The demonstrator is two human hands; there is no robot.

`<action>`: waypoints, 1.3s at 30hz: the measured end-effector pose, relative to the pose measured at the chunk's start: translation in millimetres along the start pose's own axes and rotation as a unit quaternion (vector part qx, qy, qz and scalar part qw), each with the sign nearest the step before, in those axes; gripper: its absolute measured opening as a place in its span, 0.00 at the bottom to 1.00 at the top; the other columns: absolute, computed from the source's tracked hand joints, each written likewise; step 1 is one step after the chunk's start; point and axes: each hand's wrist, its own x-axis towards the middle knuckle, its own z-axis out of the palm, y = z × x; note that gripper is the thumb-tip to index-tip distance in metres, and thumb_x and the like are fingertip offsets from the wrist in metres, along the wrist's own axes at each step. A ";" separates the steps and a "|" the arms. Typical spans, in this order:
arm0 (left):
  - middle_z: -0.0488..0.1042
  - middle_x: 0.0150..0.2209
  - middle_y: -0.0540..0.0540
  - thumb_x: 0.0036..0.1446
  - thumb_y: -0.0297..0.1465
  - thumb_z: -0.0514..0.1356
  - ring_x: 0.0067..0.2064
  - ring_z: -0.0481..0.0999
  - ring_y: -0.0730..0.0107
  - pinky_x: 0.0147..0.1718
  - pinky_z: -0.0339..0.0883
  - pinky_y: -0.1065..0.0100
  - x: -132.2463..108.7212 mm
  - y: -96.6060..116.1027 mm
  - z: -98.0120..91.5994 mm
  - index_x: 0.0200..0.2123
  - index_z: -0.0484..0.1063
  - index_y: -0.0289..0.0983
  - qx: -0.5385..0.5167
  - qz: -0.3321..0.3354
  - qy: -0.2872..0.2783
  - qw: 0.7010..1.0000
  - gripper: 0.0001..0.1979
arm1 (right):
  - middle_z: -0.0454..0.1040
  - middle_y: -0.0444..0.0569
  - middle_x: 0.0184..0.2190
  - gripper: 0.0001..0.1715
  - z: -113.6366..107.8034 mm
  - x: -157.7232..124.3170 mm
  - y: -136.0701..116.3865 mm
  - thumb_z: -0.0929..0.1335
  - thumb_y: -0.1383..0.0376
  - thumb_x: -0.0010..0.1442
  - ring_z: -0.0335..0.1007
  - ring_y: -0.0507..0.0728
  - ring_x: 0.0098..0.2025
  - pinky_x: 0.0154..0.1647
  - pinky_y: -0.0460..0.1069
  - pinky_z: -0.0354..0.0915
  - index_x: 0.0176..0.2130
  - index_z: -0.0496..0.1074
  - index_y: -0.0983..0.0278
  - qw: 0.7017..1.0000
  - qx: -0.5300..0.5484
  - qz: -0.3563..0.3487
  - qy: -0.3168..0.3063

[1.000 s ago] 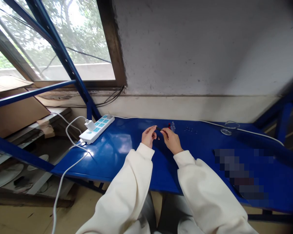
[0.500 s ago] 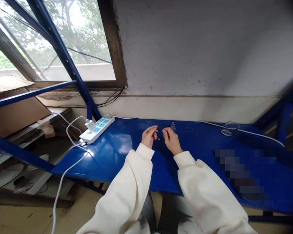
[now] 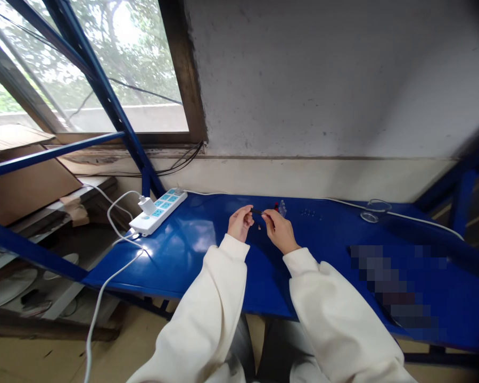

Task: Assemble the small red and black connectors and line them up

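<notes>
My left hand (image 3: 240, 223) and my right hand (image 3: 277, 230) meet over the middle of the blue table (image 3: 199, 250). Both pinch the ends of a thin dark stick-like piece (image 3: 257, 212) held between their fingertips, a little above the tabletop. A tiny speck (image 3: 259, 227) lies on the table just below it. Right behind my right hand stands a small cluster of red and clear little parts (image 3: 280, 207). White sleeves cover both arms.
A white power strip (image 3: 159, 211) with a plugged-in charger and white cable lies at the table's left end. Small dark bits (image 3: 311, 213) and clear round lids (image 3: 370, 215) with a white cord sit further right. A blurred patch (image 3: 395, 282) covers the right side. Wall and window stand behind.
Both hands have lifted slightly and shifted a little toward the wall, still pinching the dark piece. A tiny speck now shows on the table below them.
</notes>
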 end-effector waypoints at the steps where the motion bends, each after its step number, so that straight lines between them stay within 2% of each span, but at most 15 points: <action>1: 0.64 0.18 0.54 0.40 0.31 0.61 0.17 0.58 0.85 0.19 0.51 0.75 0.2 -0.2 -0.3 0.30 0.71 0.31 -0.002 0.000 0.001 1.000 0.11 | 0.70 0.52 0.41 0.24 0.3 0.1 0.2 0.50 0.56 0.62 0.67 0.53 0.39 0.39 0.44 0.59 0.45 0.64 0.64 1.000 -0.002 -0.005 0.004; 8: 0.64 0.18 0.53 0.39 0.30 0.62 0.17 0.59 0.85 0.18 0.52 0.76 1.9 -0.5 -1.5 0.29 0.71 0.30 -0.025 -0.006 0.003 1.000 0.11 | 0.71 0.51 0.38 0.21 3.8 0.7 3.4 0.52 0.58 0.62 0.68 0.53 0.37 0.37 0.44 0.60 0.43 0.65 0.64 0.998 0.000 -0.044 0.055; 11: 0.62 0.18 0.54 0.38 0.29 0.63 0.17 0.58 0.86 0.18 0.50 0.76 4.1 4.2 -4.1 0.28 0.70 0.31 -0.055 -0.009 0.025 0.998 0.11 | 0.71 0.51 0.36 0.18 4.6 1.5 8.5 0.54 0.59 0.61 0.69 0.53 0.34 0.33 0.44 0.61 0.42 0.65 0.64 0.993 0.022 -0.066 0.100; 15: 0.60 0.18 0.55 0.37 0.30 0.65 0.16 0.55 0.87 0.17 0.48 0.76 7.8 10.4 -10.5 0.27 0.69 0.32 -0.085 -0.006 0.051 0.995 0.11 | 0.72 0.50 0.35 0.15 3.3 1.7 12.8 0.56 0.60 0.60 0.69 0.52 0.31 0.30 0.45 0.61 0.43 0.64 0.63 0.987 0.053 -0.058 0.138; 29: 0.64 0.20 0.54 0.38 0.33 0.65 0.17 0.57 0.86 0.18 0.49 0.75 4.8 8.3 -9.3 0.29 0.69 0.32 -0.039 -0.005 0.039 0.998 0.14 | 0.71 0.49 0.31 0.16 1.8 -1.0 2.8 0.55 0.58 0.60 0.65 0.50 0.25 0.27 0.44 0.59 0.42 0.63 0.64 0.993 0.073 -0.032 0.085; 35: 0.65 0.21 0.54 0.36 0.30 0.66 0.18 0.59 0.86 0.19 0.50 0.75 6.9 6.4 -11.5 0.31 0.69 0.34 -0.052 -0.003 0.026 0.998 0.15 | 0.71 0.45 0.26 0.14 3.4 -0.1 3.3 0.55 0.59 0.60 0.65 0.50 0.22 0.25 0.44 0.57 0.41 0.62 0.63 0.998 0.063 -0.021 0.017; 39: 0.63 0.20 0.56 0.36 0.28 0.66 0.18 0.58 0.86 0.19 0.49 0.76 7.0 6.7 -11.5 0.32 0.69 0.35 -0.081 -0.013 0.014 0.997 0.15 | 0.72 0.46 0.28 0.13 5.0 0.8 5.2 0.55 0.60 0.60 0.66 0.50 0.23 0.25 0.44 0.57 0.40 0.61 0.63 0.998 0.060 -0.033 -0.012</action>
